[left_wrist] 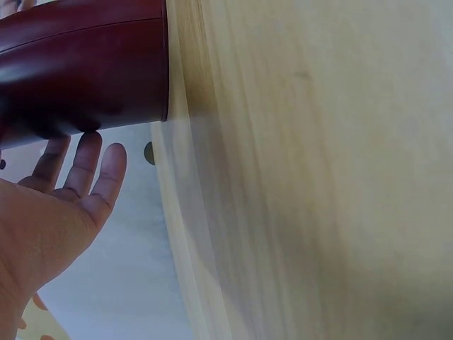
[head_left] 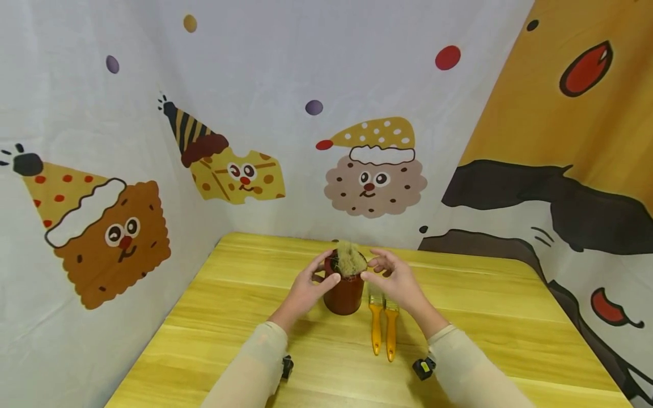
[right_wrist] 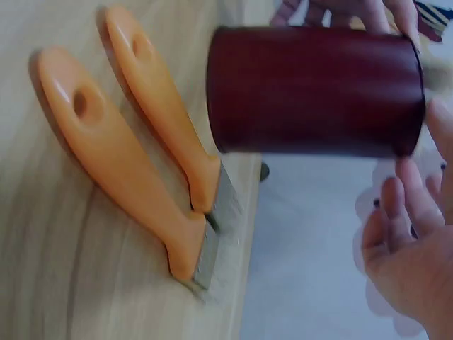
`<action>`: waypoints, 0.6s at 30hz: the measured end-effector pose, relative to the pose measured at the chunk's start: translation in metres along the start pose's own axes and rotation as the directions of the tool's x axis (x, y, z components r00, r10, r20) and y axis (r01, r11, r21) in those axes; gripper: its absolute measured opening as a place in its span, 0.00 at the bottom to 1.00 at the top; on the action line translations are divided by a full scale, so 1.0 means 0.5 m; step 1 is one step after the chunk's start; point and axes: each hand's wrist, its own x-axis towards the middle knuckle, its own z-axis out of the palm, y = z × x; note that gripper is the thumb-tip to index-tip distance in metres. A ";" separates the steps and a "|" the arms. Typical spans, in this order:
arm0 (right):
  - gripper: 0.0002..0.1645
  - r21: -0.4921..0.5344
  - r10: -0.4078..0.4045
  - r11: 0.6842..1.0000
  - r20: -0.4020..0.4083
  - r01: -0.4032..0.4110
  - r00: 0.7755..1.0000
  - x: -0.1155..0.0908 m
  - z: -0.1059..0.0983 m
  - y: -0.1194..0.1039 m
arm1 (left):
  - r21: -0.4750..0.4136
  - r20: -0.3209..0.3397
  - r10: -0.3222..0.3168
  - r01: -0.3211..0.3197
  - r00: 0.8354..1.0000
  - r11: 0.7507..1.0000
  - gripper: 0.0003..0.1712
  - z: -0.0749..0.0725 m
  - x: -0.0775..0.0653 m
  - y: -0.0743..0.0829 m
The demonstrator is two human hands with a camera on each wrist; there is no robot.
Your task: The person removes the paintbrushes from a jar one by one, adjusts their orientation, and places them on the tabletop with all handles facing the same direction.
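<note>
A dark red plant pot (head_left: 344, 297) stands upright on the table, with a tuft of dry yellow-green moss (head_left: 350, 259) rising out of its top. From the left, my left hand (head_left: 312, 281) holds the pot, thumb across the front and the other fingers at its side near the rim. My right hand (head_left: 397, 280) is at the opposite side, its thumb and curved forefinger at the rim beside the moss. In the right wrist view, the pot (right_wrist: 318, 91) has fingertips (right_wrist: 408, 170) of the right hand against its rim. The pot's inside is mostly hidden.
Two paintbrushes with orange handles, one (head_left: 376, 328) nearer the pot and the other (head_left: 391, 334) beside it, lie on the wooden table (head_left: 484, 323). A printed cloth (head_left: 285, 56) with cartoon figures hangs behind and around the table.
</note>
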 end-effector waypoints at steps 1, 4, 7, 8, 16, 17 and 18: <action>0.40 -0.020 -0.020 1.000 -0.029 0.019 0.999 -0.001 0.006 -0.003 | 0.004 0.000 0.002 -0.001 1.000 1.000 0.39 0.000 0.000 0.000; 0.40 -0.078 -0.058 0.996 -0.100 0.050 0.993 -0.005 0.019 -0.013 | 0.008 0.008 0.007 -0.007 1.000 1.000 0.39 0.001 0.002 -0.003; 0.42 -0.148 -0.072 0.987 -0.117 0.054 0.991 -0.009 0.028 -0.029 | 0.007 0.010 0.006 -0.006 1.000 1.000 0.39 0.001 0.003 -0.005; 0.41 -0.160 -0.069 0.986 -0.111 0.050 0.991 -0.009 0.030 -0.035 | 0.005 0.010 0.005 -0.005 1.000 1.000 0.39 0.001 0.002 -0.004; 0.33 -0.277 -0.037 0.961 -0.116 0.003 0.993 0.005 0.043 -0.076 | -0.003 0.009 0.001 0.000 1.000 1.000 0.40 0.000 -0.001 0.002; 0.33 -0.280 -0.022 0.960 -0.115 -0.011 0.993 0.008 0.043 -0.080 | -0.003 0.009 0.002 -0.002 1.000 1.000 0.40 0.000 -0.002 0.001; 0.34 -0.282 -0.005 0.959 -0.110 -0.027 0.994 0.011 0.044 -0.085 | -0.003 0.007 0.003 -0.003 1.000 1.000 0.40 -0.001 -0.002 0.001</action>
